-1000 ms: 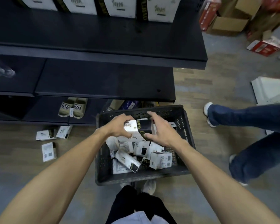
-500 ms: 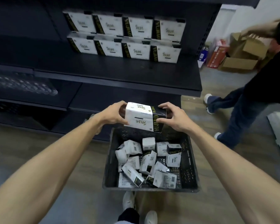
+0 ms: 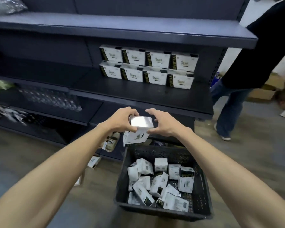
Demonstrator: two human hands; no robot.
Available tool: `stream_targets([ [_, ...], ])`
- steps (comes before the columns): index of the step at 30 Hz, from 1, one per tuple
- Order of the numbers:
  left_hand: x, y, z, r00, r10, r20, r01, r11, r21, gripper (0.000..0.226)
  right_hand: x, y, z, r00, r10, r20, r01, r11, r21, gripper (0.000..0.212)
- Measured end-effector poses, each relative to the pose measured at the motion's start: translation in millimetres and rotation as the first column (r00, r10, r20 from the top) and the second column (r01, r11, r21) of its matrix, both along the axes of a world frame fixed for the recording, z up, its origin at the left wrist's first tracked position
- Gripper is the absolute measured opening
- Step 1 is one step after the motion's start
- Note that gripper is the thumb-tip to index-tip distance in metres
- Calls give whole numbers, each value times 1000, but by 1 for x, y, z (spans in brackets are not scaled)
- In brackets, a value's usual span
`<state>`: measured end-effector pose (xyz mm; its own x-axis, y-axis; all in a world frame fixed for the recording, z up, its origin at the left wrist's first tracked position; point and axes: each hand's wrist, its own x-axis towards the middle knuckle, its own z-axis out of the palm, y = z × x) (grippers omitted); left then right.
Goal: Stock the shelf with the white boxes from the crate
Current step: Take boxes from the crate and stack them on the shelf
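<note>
A white box (image 3: 138, 130) with a black side hangs in the air between my two hands, above the far edge of the black plastic crate (image 3: 202, 188). My left hand (image 3: 122, 120) grips its left end. My right hand (image 3: 161, 124) holds its right end with the fingers spread. Several more white boxes (image 3: 158, 183) lie jumbled in the crate. On the dark middle shelf (image 3: 138, 94), several matching boxes (image 3: 148, 68) stand stacked two high against the back panel.
A person in a black top and jeans (image 3: 237, 89) stands at the shelf's right end. Sandals (image 3: 111, 142) sit on the bottom shelf. A small box (image 3: 94, 162) lies on the floor. Cardboard boxes (image 3: 262, 94) are at far right.
Both hands lifted the white box out of the crate and up toward the shelf. The view rose from the crate to the stocked shelf. The person on the right stepped closer.
</note>
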<state>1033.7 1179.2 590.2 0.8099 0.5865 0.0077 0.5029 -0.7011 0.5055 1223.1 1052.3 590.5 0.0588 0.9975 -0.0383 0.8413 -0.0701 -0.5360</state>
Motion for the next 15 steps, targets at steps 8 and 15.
stream_targets([
  [8,-89,37,4,997,31,77,-21,993,-118,69,-91,51,-1,998,-58,-16,59,996,70,55],
  [15,-217,103,-1,996,86,-13,-87,991,-103,55,-175,95,26,959,-100,-265,138,982,126,49],
])
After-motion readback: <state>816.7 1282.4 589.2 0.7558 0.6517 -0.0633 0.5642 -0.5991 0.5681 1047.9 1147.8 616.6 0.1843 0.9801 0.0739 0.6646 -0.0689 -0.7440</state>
